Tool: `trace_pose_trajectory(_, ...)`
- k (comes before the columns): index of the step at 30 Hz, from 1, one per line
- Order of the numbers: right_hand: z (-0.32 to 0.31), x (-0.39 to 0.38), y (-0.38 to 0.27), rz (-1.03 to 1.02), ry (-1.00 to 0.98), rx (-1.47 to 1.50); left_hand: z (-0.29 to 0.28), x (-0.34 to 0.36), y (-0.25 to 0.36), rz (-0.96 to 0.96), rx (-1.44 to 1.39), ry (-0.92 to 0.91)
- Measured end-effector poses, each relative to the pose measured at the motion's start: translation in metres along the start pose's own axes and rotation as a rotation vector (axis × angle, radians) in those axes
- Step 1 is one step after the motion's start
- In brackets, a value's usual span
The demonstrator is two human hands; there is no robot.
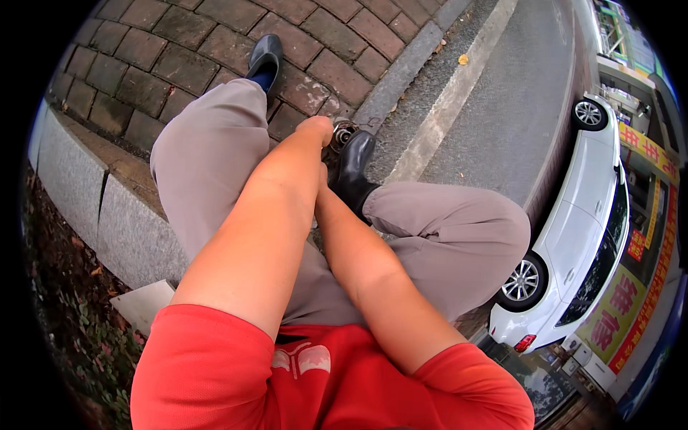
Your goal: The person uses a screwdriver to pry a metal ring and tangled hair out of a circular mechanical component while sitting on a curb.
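Head mount: we look from the wearer's head, left lens of fisheye pair
Facing: steeply down, over the red short-sleeved cloth shirt (358,383) to the red-brown rectangular-brick pavement (179,68)
Near: shirt and long bare arms (240,251), large, lower half
Mid-range: we get the bare left hand (316,130), small, above centre
Right rim: glossy white car (573,215), far off, turned sideways
Border: black, curved

one white car (573,208) with two wheels (522,281) in view; left of it, one painted line (438,118), one yellow leaf (463,59), two dark shoes (351,172), two trouser legs (208,154), two bare arms (254,229) and one round metal part (342,134).
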State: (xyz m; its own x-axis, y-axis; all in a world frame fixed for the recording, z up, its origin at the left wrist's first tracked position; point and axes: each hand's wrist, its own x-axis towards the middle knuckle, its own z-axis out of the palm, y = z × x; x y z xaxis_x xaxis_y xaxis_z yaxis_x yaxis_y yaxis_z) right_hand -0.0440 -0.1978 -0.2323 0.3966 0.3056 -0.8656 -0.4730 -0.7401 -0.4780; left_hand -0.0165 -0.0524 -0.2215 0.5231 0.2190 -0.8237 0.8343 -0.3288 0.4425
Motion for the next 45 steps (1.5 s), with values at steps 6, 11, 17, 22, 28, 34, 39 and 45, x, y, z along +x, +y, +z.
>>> trace_pose_trajectory(6,0.003,0.013,-0.006,-0.171,0.349,-0.279,0.026,0.042,-0.019,0.058,-0.047,-0.018)
trace_pose_trajectory(11,0.01,0.011,-0.03,-0.057,0.381,-0.43,0.022,0.042,-0.037,0.198,0.034,-0.017)
trace_pose_trajectory(17,0.01,-0.021,-0.025,-0.1,0.421,-0.589,0.01,0.03,-0.048,0.35,0.03,-0.022)
trace_pose_trajectory(22,0.01,-0.025,0.019,-0.133,0.416,-0.491,0.005,0.01,-0.019,0.309,0.156,0.088)
trace_pose_trajectory(28,0.067,0.035,0.041,-0.101,0.508,0.149,-0.008,0.002,-0.001,0.319,0.262,0.138)
trace_pose_trajectory(34,0.059,0.001,-0.015,-0.051,0.452,0.055,0.006,0.03,-0.034,0.481,0.058,0.123)
trace_pose_trajectory(39,0.037,-0.04,-0.046,-0.001,0.424,-0.113,0.01,0.039,-0.04,0.363,-0.328,-0.073)
trace_pose_trajectory(45,0.036,-0.027,-0.005,-0.075,0.514,-0.324,0.014,0.022,-0.037,0.318,-0.13,0.058)
